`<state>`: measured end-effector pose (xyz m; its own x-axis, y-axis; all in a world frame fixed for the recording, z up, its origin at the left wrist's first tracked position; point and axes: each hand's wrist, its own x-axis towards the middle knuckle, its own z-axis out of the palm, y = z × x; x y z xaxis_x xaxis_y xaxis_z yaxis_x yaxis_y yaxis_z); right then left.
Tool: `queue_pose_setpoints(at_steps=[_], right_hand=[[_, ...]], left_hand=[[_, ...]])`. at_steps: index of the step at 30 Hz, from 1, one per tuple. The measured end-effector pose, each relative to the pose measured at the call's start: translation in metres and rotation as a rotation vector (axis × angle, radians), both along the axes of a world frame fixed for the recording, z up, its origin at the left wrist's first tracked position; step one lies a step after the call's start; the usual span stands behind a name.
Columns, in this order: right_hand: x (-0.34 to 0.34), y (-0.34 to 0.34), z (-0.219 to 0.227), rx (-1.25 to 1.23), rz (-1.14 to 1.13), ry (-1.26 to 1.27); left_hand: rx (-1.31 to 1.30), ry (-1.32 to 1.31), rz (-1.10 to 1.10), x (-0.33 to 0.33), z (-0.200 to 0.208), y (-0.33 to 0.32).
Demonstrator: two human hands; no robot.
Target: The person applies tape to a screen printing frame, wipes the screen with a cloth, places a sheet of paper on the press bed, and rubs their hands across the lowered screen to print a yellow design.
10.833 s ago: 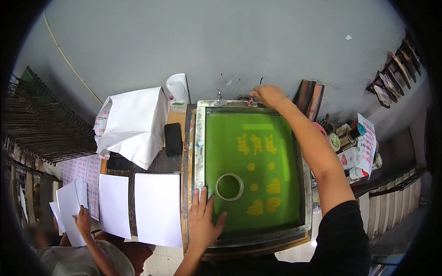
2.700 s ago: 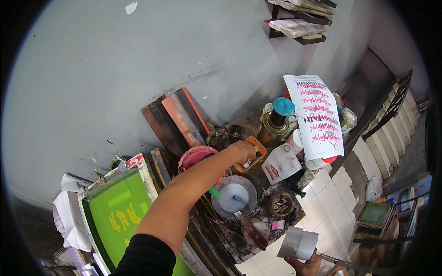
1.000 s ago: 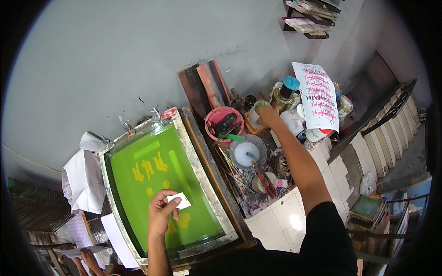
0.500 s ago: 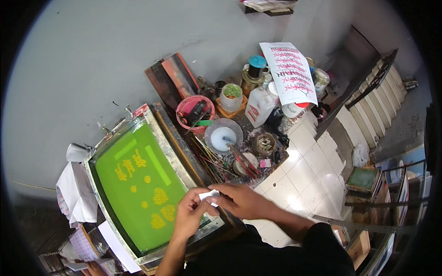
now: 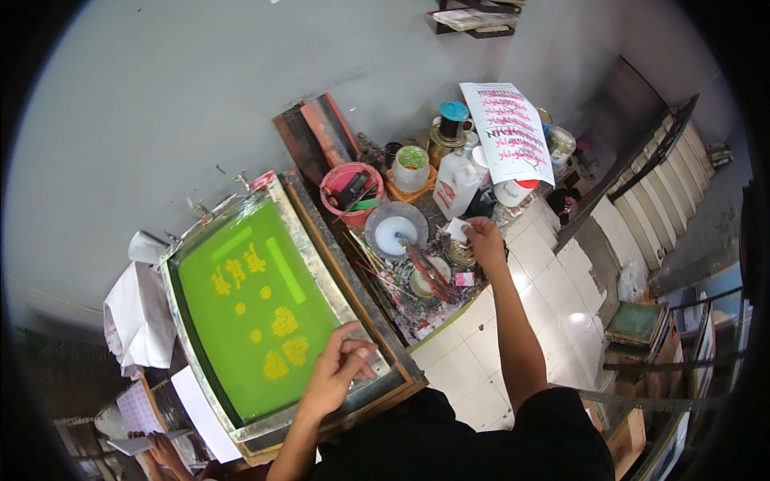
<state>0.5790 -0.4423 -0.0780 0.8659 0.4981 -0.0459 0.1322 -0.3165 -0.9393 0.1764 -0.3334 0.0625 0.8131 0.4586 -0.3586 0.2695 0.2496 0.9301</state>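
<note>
Held between the thumb and fingers of my right hand (image 5: 484, 245) is a small white folded piece of paper (image 5: 458, 230). It is above a round tin (image 5: 460, 250) on the cluttered work surface, partly hiding it. My left hand (image 5: 340, 369) is over the near right corner of a screen-printing frame (image 5: 325, 276), fingers loosely bent and apart, with nothing seen in them. Green mesh (image 5: 216, 321) with yellow motifs fills that frame. Left of the tin, a bowl of whitish liquid (image 5: 387, 234) has a stained tool leaning in it.
Behind the bowl are a pink basin (image 5: 353, 210) of tools, a white tub (image 5: 411, 178) and a white jug (image 5: 455, 189). A printed sheet (image 5: 513, 164) lies over containers. Stairs (image 5: 662, 180) descend at right. Another person's hands (image 5: 160, 449) hold paper at lower left.
My right hand has left my left hand and moved forward and right, carrying the white paper over to the tin. My left hand stays near the frame's corner, without the paper.
</note>
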Motion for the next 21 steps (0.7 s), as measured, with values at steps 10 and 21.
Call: queue_pose_setpoints(at_steps=[10, 21], right_hand=[[0.055, 0.02, -0.053, -0.329, -0.126, -0.515], [-0.064, 0.057, 0.142, 0.177, 0.126, -0.11]], left_hand=[[0.003, 0.057, 0.367, -0.106, 0.011, -0.007], [0.993, 0.381, 0.381, -0.149, -0.01, -0.001]])
